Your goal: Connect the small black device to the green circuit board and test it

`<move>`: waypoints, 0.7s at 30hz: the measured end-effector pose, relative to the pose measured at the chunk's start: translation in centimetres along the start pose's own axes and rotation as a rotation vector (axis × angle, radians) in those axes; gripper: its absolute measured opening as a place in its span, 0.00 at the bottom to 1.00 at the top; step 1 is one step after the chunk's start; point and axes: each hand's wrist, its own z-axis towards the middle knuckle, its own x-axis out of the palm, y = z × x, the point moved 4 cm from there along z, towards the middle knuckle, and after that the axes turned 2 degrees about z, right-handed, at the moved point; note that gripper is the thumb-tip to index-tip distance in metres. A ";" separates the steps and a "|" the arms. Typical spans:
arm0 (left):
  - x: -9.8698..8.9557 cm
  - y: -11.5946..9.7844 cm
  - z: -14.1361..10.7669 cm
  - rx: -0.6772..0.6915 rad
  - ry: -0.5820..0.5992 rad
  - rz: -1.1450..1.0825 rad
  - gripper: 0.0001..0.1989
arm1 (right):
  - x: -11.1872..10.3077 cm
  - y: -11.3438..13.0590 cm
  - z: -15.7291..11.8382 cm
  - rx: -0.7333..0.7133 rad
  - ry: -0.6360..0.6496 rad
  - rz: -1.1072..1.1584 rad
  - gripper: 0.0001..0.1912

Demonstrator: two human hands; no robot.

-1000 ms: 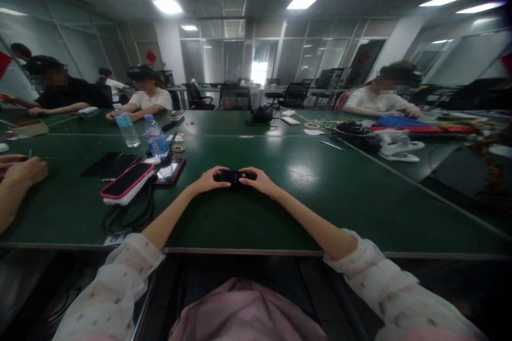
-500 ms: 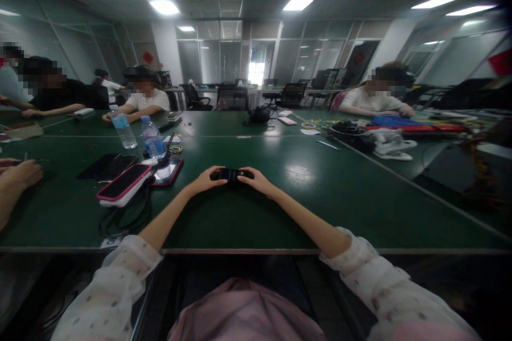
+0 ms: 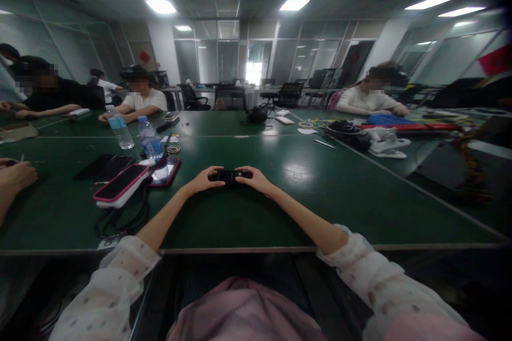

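Two bare hands: left hand (image 3: 205, 179) and right hand (image 3: 253, 178) have their fingers clamped on opposite ends of one small black rectangular device (image 3: 228, 177), screen unreadable tbh. It's around the middle of the glossy green surface (image 3: 248, 218), can't tell if touching. Further left: two flat pink-rimmed gadgets (image 3: 120, 185), one white tag (image 3: 108, 244) reading "O" or "0", and two clear plastic bottles (image 3: 151, 145), blue labels too blurry to read.

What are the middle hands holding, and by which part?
A small dark device, by its two ends: left hand on one, right hand on the other.
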 end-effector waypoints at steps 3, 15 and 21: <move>0.0 0.0 0.0 0.007 -0.005 0.013 0.36 | 0.0 -0.1 0.0 0.036 -0.007 0.011 0.25; -0.1 -0.8 -0.1 0.021 -0.038 0.071 0.33 | 0.0 0.3 -0.1 0.013 -0.014 -0.018 0.23; 0.0 -0.6 0.0 0.012 -0.032 0.065 0.32 | 0.0 0.0 -0.1 -0.010 -0.028 -0.104 0.23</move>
